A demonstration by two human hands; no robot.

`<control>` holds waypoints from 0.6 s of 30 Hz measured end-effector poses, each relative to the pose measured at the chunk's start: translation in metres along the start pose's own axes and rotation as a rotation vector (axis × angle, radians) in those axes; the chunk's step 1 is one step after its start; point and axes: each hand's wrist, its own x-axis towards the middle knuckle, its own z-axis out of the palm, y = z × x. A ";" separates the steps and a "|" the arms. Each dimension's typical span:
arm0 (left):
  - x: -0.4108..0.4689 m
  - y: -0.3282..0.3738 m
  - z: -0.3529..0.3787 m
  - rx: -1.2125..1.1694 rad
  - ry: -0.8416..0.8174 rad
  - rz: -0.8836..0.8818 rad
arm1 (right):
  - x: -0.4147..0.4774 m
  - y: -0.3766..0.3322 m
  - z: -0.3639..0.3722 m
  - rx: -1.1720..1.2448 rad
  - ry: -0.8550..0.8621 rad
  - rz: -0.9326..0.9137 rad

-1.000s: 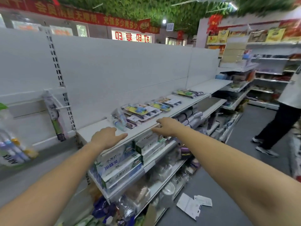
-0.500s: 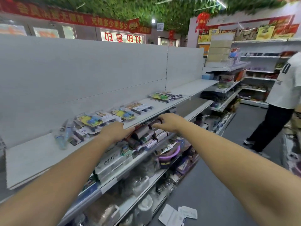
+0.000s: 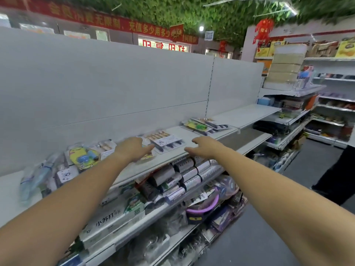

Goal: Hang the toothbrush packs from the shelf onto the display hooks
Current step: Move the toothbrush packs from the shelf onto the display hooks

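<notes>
Several toothbrush packs lie flat along a white shelf point(image 3: 172, 162). A pack of wooden-handled brushes point(image 3: 165, 140) sits between my two hands. My left hand point(image 3: 132, 148) hovers over the shelf just left of it, fingers extended toward the pack and holding nothing. My right hand point(image 3: 205, 145) reaches in from the right, fingers loosely spread above the shelf edge, also holding nothing. A yellow and blue pack point(image 3: 84, 157) lies further left, a green and yellow pack point(image 3: 197, 125) further right. No display hooks are in view.
Below the shelf are rolls point(image 3: 184, 173) and boxed toothpaste point(image 3: 113, 221). A tall white back panel point(image 3: 115, 89) rises behind the shelf. A person point(image 3: 338, 173) stands in the grey aisle at right. More stocked shelving point(image 3: 330, 104) fills the far right.
The view has shifted right along the shelf; the hooks at left are gone from view. Both hands have risen from the shelf edge to above the shelf, either side of the wooden-brush pack.
</notes>
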 end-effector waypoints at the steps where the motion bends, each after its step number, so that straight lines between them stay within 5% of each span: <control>1: 0.010 -0.001 0.001 0.004 -0.004 -0.013 | 0.012 0.003 -0.002 -0.003 -0.014 -0.003; 18: 0.128 0.019 0.024 0.040 0.021 -0.243 | 0.172 0.092 -0.004 0.012 -0.012 -0.116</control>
